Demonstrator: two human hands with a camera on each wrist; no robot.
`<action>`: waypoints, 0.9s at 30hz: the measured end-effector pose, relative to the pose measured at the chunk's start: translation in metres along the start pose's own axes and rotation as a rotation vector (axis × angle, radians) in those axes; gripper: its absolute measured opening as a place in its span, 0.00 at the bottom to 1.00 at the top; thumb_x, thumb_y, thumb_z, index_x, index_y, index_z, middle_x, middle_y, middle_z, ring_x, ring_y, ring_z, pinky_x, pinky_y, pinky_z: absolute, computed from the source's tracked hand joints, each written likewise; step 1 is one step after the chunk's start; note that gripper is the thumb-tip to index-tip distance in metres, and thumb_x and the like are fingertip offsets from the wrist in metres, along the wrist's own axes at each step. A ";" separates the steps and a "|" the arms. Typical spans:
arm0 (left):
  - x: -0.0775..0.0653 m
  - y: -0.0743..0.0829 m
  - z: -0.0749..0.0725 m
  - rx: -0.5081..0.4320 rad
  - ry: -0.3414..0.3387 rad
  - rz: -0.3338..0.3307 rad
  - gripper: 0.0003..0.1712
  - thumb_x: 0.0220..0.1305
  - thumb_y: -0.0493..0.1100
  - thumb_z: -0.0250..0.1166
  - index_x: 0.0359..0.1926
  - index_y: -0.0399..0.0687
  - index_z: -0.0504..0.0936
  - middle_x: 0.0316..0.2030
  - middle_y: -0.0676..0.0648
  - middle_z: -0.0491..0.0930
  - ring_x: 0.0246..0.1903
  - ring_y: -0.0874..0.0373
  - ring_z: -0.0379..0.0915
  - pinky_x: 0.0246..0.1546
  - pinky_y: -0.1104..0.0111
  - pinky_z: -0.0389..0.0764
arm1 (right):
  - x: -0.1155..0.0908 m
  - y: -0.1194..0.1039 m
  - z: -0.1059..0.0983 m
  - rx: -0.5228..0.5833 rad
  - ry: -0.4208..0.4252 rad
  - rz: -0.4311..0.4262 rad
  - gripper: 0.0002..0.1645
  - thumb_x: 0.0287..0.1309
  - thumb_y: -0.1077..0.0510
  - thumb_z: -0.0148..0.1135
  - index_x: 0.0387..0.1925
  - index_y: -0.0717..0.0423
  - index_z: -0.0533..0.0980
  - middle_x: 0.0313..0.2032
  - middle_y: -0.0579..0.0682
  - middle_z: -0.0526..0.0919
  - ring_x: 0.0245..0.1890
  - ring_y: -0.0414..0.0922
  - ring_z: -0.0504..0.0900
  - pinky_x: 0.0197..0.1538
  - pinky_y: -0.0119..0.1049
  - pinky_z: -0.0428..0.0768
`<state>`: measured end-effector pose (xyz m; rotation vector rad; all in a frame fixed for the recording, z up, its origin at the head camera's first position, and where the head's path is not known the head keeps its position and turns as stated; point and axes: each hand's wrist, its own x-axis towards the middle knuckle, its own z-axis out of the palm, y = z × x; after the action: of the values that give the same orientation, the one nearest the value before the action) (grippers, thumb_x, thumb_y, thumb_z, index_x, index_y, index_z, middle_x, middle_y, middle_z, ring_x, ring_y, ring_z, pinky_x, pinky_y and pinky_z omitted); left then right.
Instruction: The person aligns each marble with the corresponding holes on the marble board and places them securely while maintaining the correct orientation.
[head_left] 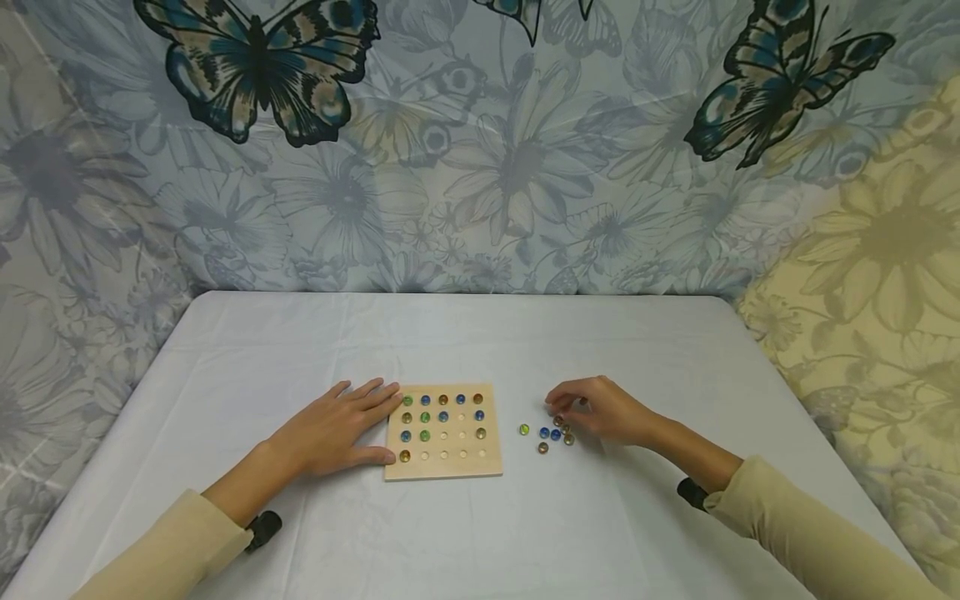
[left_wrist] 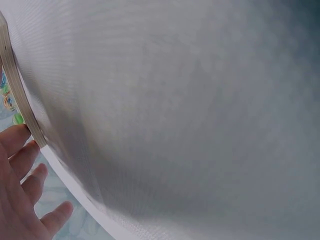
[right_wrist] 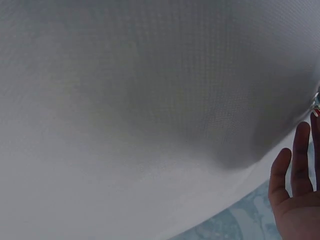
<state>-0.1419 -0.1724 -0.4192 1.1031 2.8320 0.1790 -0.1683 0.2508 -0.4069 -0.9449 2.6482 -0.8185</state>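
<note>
A square wooden board (head_left: pixel 444 465) with rows of round hollows lies on the table. Green, blue and amber glass marbles fill its back row and left column, with more scattered between; several hollows toward the front right are bare. My left hand (head_left: pixel 333 433) rests along the board's left edge, fingers spread, fingertips at the back left corner and thumb near the front. Right of the board, my right hand (head_left: pixel 603 412) bends its fingers over a loose group of marbles (head_left: pixel 555 434). I cannot tell whether a marble is between its thumb and fingertips. A yellow-green marble (head_left: pixel 523 429) lies slightly apart.
A white cloth (head_left: pixel 337 533) covers the table. Patterned fabric with flowers and butterflies (head_left: pixel 258 71) hangs behind it and at both sides. Dark wrist cameras (head_left: pixel 264 530) sit by the beige sleeve cuffs.
</note>
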 end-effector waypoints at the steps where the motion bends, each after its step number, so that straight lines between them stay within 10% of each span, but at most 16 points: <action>1: 0.000 0.000 0.000 0.000 0.000 0.000 0.49 0.66 0.73 0.53 0.76 0.48 0.62 0.74 0.47 0.60 0.73 0.45 0.55 0.68 0.41 0.57 | 0.000 0.001 0.000 0.004 -0.003 0.000 0.15 0.58 0.70 0.67 0.47 0.59 0.82 0.39 0.43 0.88 0.40 0.39 0.85 0.44 0.41 0.82; 27: 0.000 -0.001 0.001 -0.023 -0.012 -0.007 0.49 0.66 0.73 0.53 0.76 0.48 0.61 0.75 0.47 0.58 0.73 0.45 0.53 0.69 0.41 0.57 | 0.001 0.005 0.004 0.032 -0.016 -0.002 0.17 0.58 0.71 0.67 0.49 0.58 0.82 0.40 0.42 0.88 0.43 0.41 0.85 0.47 0.42 0.81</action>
<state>-0.1429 -0.1729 -0.4206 1.0866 2.8157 0.2039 -0.1705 0.2520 -0.4131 -0.9429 2.6127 -0.8469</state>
